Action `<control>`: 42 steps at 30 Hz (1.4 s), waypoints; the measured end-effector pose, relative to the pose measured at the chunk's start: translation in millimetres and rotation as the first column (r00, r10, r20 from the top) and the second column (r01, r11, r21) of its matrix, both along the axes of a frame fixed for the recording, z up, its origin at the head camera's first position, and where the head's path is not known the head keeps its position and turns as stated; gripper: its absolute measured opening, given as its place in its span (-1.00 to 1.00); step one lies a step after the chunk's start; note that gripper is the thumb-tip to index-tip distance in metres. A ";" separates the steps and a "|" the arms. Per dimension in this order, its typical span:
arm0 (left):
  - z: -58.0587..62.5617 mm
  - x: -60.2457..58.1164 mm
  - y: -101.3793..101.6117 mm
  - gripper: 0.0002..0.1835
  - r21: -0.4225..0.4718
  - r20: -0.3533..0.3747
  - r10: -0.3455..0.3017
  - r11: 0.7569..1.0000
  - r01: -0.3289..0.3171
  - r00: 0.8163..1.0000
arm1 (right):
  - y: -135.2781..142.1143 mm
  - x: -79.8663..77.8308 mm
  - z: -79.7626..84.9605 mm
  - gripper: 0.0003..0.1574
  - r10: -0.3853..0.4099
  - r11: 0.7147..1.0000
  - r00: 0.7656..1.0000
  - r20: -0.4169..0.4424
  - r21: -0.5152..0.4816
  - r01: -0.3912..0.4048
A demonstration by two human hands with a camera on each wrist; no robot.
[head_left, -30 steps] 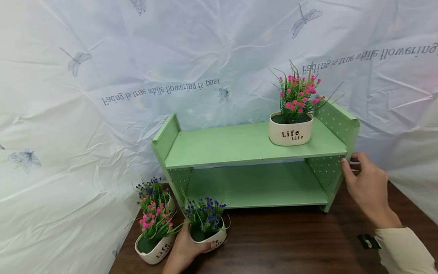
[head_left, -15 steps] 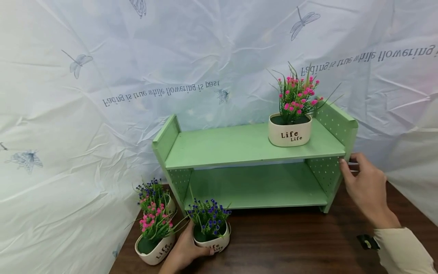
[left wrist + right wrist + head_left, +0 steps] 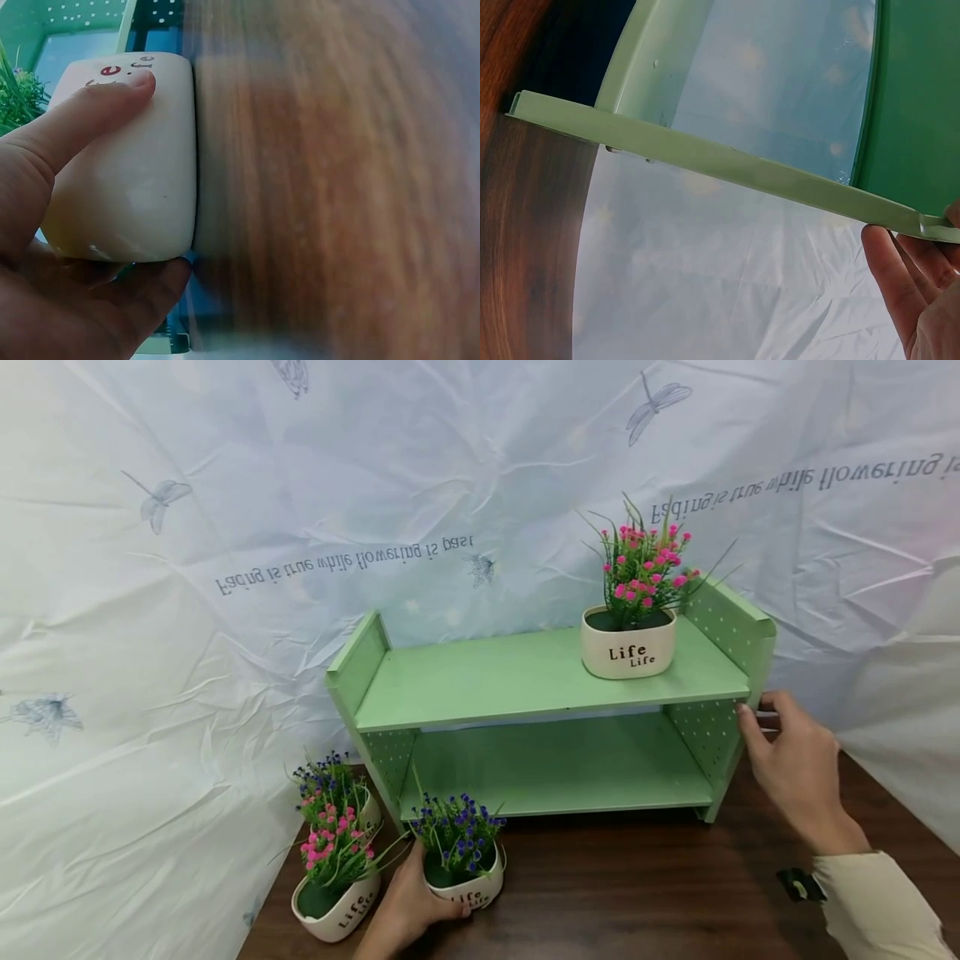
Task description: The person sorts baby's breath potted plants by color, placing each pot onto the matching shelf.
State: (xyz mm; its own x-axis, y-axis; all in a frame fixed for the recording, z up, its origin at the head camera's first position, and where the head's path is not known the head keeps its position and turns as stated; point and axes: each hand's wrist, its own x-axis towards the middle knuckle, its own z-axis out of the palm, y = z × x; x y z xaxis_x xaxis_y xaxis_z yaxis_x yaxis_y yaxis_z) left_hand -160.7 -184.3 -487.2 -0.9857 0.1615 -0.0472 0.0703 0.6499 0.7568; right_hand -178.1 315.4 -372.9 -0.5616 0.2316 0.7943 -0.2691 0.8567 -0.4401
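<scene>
My left hand (image 3: pixel 411 897) grips a cream oval flowerpot (image 3: pixel 486 881) marked "Life", planted with small dark-blue flowers. It sits in front of the green shelf's left end. In the left wrist view the thumb lies across the lettered front of the pot (image 3: pixel 127 180), fingers around its other side, the base against the wood. Over on the right, my right hand (image 3: pixel 797 768) holds the upright side panel of the two-tier green shelf (image 3: pixel 480 685), thumb in front. Fingertips meet the panel's edge (image 3: pixel 735 169) in the right wrist view.
A pot of pink flowers (image 3: pixel 632 652) stands on the upper shelf near its right end. Left of the shelf, another pink-flowered pot (image 3: pixel 347 917) and a blue-flowered pot (image 3: pixel 371 814) stand on the dark wooden table (image 3: pixel 630 893). A printed pale sheet (image 3: pixel 480 460) hangs behind.
The left hand and its flowerpot have shifted slightly right and toward me, then stayed there. My right hand keeps its hold on the shelf. The head view has drifted a little.
</scene>
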 end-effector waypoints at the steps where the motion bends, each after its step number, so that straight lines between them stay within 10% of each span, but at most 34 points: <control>1: 0.5 -0.2 0.4 0.43 -0.008 0.013 0.011 1.000 -0.011 1.000 | -0.5 0.0 0.5 -0.74 0.000 1.000 1.000 0.003 -0.002 0.000; 16: 1.6 -3.9 10.2 0.47 0.015 -0.016 0.040 0.999 -0.040 0.999 | -2.5 0.0 1.4 -0.75 0.000 1.000 0.999 0.034 -0.006 0.000; 26: 23.9 -7.5 33.6 0.57 -0.016 -0.011 0.102 0.995 -0.103 0.995 | -0.4 -0.5 0.4 -0.77 -0.011 1.000 1.000 0.009 0.007 0.011; 42: 46.6 -25.4 57.9 0.47 0.054 -0.092 0.013 0.998 -0.008 0.996 | -0.5 1.1 0.8 -0.76 -0.001 1.000 1.000 0.000 0.022 0.001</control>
State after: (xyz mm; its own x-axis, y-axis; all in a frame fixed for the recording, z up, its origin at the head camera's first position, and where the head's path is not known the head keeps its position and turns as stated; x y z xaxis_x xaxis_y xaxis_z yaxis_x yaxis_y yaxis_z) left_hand -186.1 -126.4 -440.6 -0.9872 0.1506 0.0527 0.1347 0.6097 0.7811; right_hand -177.1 314.9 -372.0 -0.5613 0.2143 0.7993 -0.2685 0.8664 -0.4209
